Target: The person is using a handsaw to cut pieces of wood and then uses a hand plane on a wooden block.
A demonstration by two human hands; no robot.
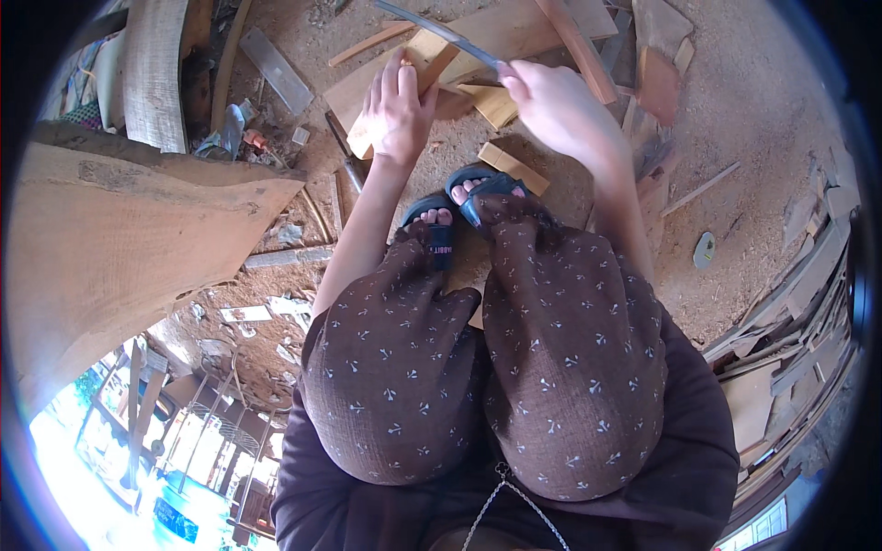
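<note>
My left hand (400,110) is closed over a pale wooden block (430,57), fingers curled on its near side. The block is tilted and rests over a wider board (496,37) on the ground. In my right hand (560,108) is a long narrow metal blade (441,31), gripped at its near end. Its handle is hidden by my fingers, and whether it is a knife or a file I cannot tell. The blade slants away to the upper left, across or just above the block. A short wooden piece (493,106) lies between my hands.
Another wood block (513,168) lies by my sandalled feet (473,188). A dark metal rod-like tool (347,156) is beside my left wrist. A large slab of wood (138,220) juts in from the left. Scrap planks (799,312) are piled at the right.
</note>
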